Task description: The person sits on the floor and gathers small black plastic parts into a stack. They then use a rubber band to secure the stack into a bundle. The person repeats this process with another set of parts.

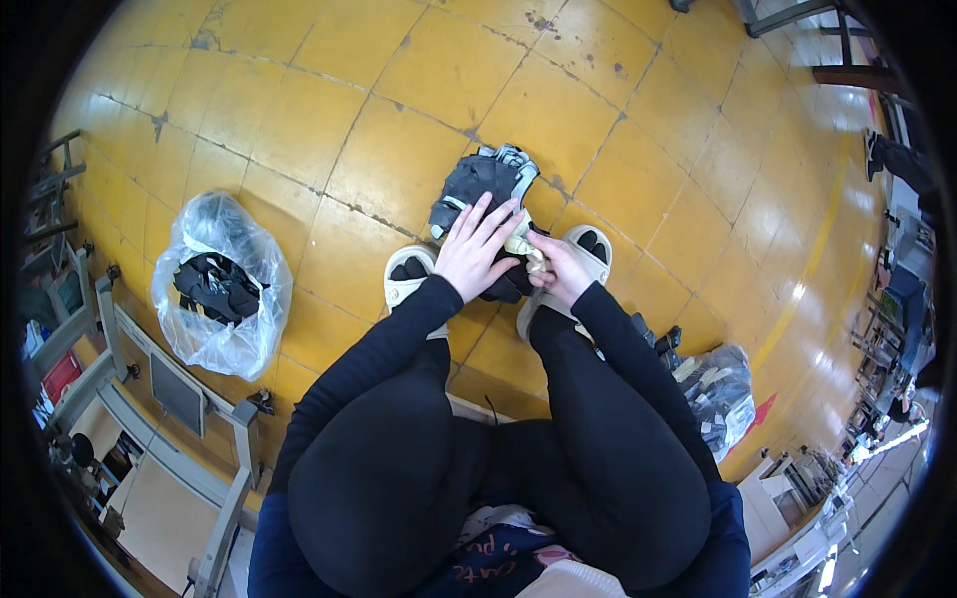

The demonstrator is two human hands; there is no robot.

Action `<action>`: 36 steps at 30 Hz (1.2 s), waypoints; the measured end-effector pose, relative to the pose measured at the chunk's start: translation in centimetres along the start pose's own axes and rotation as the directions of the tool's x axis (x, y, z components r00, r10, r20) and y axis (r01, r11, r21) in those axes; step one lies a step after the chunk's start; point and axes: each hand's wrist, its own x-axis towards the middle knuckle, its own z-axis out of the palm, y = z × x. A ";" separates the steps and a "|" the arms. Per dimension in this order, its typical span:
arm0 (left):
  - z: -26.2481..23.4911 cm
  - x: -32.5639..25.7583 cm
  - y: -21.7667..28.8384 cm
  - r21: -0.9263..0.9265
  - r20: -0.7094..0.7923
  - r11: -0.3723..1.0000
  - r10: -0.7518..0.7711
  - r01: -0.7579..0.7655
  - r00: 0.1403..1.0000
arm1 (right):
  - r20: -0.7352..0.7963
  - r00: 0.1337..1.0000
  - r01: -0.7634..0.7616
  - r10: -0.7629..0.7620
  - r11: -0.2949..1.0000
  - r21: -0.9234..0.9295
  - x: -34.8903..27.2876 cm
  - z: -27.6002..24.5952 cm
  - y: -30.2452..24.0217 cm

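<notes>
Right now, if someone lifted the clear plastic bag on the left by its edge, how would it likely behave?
The bag would probably be floppy, since its thin walls look crumpled. It would likely sag toward the middle, where the black items sit. It seems unlikely to roll, given how broadly it slumps on the yellow floor.

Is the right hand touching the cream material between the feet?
Touching: the head view shows the right hand gripping the cream material, part of it bunched between thumb and fingers.
</notes>
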 end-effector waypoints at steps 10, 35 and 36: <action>1.8 -0.6 -2.6 0.111 0.109 0.993 -0.053 0.041 0.993 | -0.214 0.917 0.325 -0.337 0.942 -0.088 -3.9 -7.0 -6.6; 3.0 -1.8 -2.2 0.232 -0.039 0.969 0.100 -0.088 0.994 | -0.238 0.803 0.556 -0.546 0.830 -0.030 -7.4 0.2 -1.8; 3.2 -1.7 -2.0 0.223 -0.051 0.970 0.114 -0.100 0.992 | -0.266 0.810 0.574 -0.523 0.801 0.170 -7.4 -0.4 -1.7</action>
